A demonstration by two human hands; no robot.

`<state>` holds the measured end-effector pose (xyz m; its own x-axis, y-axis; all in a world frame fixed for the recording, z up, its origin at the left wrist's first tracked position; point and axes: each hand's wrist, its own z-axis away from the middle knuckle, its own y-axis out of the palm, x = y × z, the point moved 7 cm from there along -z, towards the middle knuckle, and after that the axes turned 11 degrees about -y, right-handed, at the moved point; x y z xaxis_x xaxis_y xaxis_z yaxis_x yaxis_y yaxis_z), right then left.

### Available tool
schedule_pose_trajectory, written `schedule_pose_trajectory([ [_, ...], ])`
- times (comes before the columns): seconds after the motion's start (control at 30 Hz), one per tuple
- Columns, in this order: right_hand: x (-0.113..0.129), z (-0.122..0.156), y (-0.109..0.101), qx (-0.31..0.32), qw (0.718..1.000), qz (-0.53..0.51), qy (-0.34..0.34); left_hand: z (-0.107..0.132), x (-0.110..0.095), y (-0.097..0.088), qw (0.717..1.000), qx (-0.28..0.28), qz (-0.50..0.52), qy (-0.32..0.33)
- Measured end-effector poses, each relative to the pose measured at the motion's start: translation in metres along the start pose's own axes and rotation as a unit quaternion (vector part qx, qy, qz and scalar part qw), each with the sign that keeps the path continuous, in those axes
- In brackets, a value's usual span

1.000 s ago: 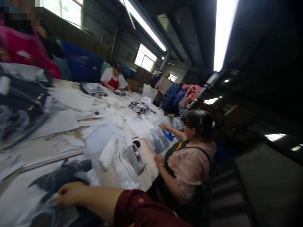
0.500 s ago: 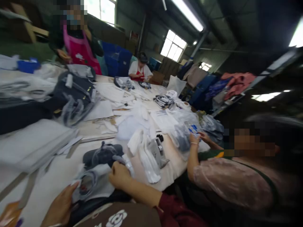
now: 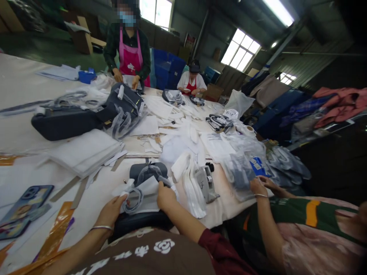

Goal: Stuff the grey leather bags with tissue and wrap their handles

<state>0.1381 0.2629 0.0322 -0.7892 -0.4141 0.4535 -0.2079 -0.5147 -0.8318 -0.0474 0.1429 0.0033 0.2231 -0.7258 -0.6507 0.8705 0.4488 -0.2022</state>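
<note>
Dark navy shows on the bag (image 3: 157,168) lying on the near edge of the table (image 3: 17,88), squarely in front of the person, where both arms reach it without stretching. A pale sheet (image 3: 147,187) covers part of it, probably to guard the surface from rubbing, and a plastic-covered coil (image 3: 133,201) lies over the sheet's left side. The left hand (image 3: 110,210) comes in from the left, its fingertips closed on the white wrap (image 3: 122,188) beside the coil, seemingly to steady that side. The right hand (image 3: 166,196) is curled at the sheet's right edge, its fingertips hidden; I cannot tell what, if anything, it grips. Set on opposite sides, the hands look placed to brace the work between them. Just right of the right hand lie white strips (image 3: 190,191), with a grey dispenser (image 3: 205,183) touching or almost touching them, likely put there for easy reach. The phone (image 3: 27,208) rests well to the left, apart from the work, perhaps to be out of the way. A thick stack of white sheets (image 3: 83,151) lies beyond, near a larger bag (image 3: 65,124). At the right, a co-worker's hands (image 3: 259,187) meet near a blue packet (image 3: 259,167).
</note>
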Motion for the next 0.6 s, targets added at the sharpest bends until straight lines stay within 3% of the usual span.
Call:
schedule_pose_trajectory([
  [0.07,0.002,0.010,-0.021,-0.030,0.999,0.004,-0.031,-0.005,0.002,0.001,1.000,0.011,-0.021,-0.009],
  [0.13,-0.005,0.021,-0.050,-0.111,0.991,-0.038,-0.066,-0.008,-0.001,0.003,0.999,0.026,-0.048,0.005],
  [0.23,-0.046,0.033,-0.079,-0.205,0.972,-0.115,-0.027,-0.004,-0.013,0.001,0.991,-0.023,-0.116,0.058],
  [0.3,-0.081,0.034,-0.069,-0.168,0.967,-0.188,0.046,0.012,-0.032,0.003,0.966,-0.101,-0.178,0.157],
  [0.37,-0.098,0.033,-0.039,-0.074,0.944,-0.309,0.087,0.036,-0.052,0.022,0.916,-0.114,-0.256,0.288],
  [0.4,-0.099,0.032,-0.024,-0.033,0.924,-0.373,0.084,0.047,-0.057,0.040,0.888,-0.073,-0.303,0.340],
  [0.47,-0.089,0.031,-0.003,0.003,0.889,-0.456,0.046,0.060,-0.055,0.079,0.834,0.052,-0.399,0.377],
  [0.53,-0.081,0.027,0.006,-0.004,0.894,-0.448,0.018,0.062,-0.045,0.107,0.793,0.128,-0.478,0.356],
  [0.6,-0.082,0.022,0.009,-0.011,0.921,-0.386,0.044,0.056,-0.040,0.122,0.774,0.131,-0.525,0.328],
])
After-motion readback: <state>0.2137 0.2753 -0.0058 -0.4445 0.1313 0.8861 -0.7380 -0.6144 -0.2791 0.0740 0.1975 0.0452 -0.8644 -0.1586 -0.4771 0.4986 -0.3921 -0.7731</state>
